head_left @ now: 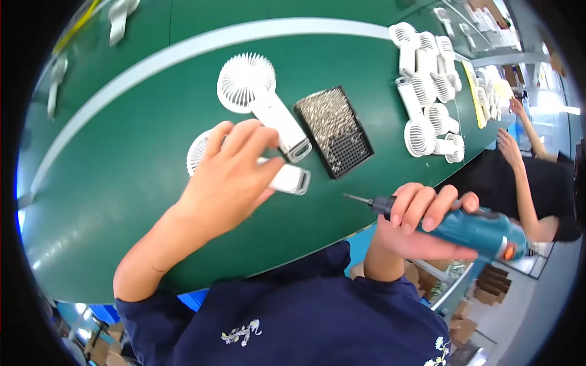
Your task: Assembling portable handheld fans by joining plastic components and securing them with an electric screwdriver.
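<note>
My left hand (229,174) bends over a white handheld fan (293,180) lying on the green table, thumb and forefinger at its handle. That hand covers the fan's middle; part of the round grille shows on the left. Another white handheld fan (247,82) lies just beyond, its handle slanting toward me. A black screw tray (348,155) with rows of holes, mostly covered by small metal screws, sits right of both. My right hand (421,216) is wrapped around a teal electric screwdriver (482,232), whose bit points left, over the table's near edge and apart from the fans.
Several white handheld fans (420,137) lie grouped at the right of the green table (140,146). A pale strip (293,26) curves across the far side, with more fans beyond. At far right, a co-worker's hands (510,146) are by other fans. Cardboard boxes (488,287) stand below.
</note>
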Tool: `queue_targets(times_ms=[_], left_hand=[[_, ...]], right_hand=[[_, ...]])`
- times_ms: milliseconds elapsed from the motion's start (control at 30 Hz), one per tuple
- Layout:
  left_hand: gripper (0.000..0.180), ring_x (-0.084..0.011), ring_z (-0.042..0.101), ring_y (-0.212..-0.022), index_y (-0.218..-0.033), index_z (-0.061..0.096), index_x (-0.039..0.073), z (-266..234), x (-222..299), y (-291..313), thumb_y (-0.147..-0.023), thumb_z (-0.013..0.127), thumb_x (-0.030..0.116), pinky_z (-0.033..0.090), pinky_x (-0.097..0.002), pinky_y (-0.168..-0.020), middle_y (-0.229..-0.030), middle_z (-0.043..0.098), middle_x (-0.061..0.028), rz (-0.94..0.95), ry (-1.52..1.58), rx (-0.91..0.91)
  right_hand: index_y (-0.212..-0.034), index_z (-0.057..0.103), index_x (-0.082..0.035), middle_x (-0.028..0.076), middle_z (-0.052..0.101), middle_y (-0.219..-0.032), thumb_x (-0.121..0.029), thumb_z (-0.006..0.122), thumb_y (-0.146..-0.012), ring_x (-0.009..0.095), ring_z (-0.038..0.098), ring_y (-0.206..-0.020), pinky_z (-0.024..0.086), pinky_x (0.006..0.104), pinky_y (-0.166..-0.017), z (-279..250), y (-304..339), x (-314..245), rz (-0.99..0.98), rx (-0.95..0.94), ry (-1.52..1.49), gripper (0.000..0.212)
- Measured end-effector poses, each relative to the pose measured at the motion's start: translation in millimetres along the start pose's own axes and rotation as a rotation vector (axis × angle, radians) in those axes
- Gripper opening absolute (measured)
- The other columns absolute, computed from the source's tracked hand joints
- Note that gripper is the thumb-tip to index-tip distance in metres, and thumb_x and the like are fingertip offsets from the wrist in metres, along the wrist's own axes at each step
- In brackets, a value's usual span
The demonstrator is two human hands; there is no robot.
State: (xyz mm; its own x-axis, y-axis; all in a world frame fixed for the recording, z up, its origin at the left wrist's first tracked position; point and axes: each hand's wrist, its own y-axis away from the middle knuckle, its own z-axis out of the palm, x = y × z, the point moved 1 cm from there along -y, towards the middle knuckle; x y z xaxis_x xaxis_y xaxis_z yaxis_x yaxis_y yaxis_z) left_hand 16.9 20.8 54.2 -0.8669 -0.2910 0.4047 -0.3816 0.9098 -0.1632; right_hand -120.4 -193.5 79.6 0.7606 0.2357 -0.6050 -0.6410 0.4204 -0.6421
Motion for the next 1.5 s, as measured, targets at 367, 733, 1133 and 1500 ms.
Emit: queue_targets(times_ms=[367, 733, 1133, 1500], left_hand=[[0.047, -0.0343, 0.033, -0.139, -0.095, 0.07, 0.013, -54.1, -42.4, -39.2, -0.069, 0.075, 0.051, 0.024, -0.0538, -0.113, -0.148, 0.038, -0.0155, 0.207, -0.366, -0.451], [0.046, -0.0363, 0.049, -0.115, -0.079, 0.074, 0.008, -33.2, -40.8, -31.7, -0.06, 0.078, 0.051, 0.03, -0.0601, -0.109, -0.113, 0.052, -0.0216, 0.432, -0.161, -0.458], [0.051, -0.0416, 0.044, -0.116, -0.084, 0.07, 0.0, -47.9, 46.1, -212.4, -0.052, 0.08, 0.039, 0.031, -0.0508, -0.1, -0.121, 0.048, -0.0239, 0.452, -0.154, -0.042], [0.073, -0.0347, 0.045, -0.126, -0.114, 0.071, 0.009, 162.9, 254.7, -536.8, -0.067, 0.071, 0.064, 0.028, -0.0553, -0.107, -0.13, 0.052, -0.0191, 0.246, -0.2, -0.12]], right_hand=[[-0.117, 0.042, -0.009, 0.005, 0.05, -0.067, -0.079, 0.032, -0.088, 0.016, 0.048, -0.043, 0.044, 0.0306, -0.039, -10.0, 72.8, -0.9, 0.187, 0.332, 0.044, 0.077], [-0.116, 0.048, -0.012, 0.003, 0.047, -0.067, -0.075, 0.029, -0.092, 0.014, 0.043, -0.042, 0.038, 0.0303, -0.038, -48.1, 86.2, 12.4, 0.279, 0.669, -0.406, 0.07], [-0.115, 0.05, -0.01, 0.003, 0.046, -0.068, -0.072, 0.031, -0.093, 0.013, 0.041, -0.044, 0.037, 0.0307, -0.043, -72.1, 91.0, 13.0, 0.201, 0.826, -0.755, 0.069], [-0.114, 0.054, -0.014, 0.003, 0.045, -0.069, -0.078, 0.032, -0.088, 0.014, 0.041, -0.047, 0.034, 0.0307, -0.044, -66.5, 104.8, 19.7, 0.199, 0.891, -0.741, 0.073]])
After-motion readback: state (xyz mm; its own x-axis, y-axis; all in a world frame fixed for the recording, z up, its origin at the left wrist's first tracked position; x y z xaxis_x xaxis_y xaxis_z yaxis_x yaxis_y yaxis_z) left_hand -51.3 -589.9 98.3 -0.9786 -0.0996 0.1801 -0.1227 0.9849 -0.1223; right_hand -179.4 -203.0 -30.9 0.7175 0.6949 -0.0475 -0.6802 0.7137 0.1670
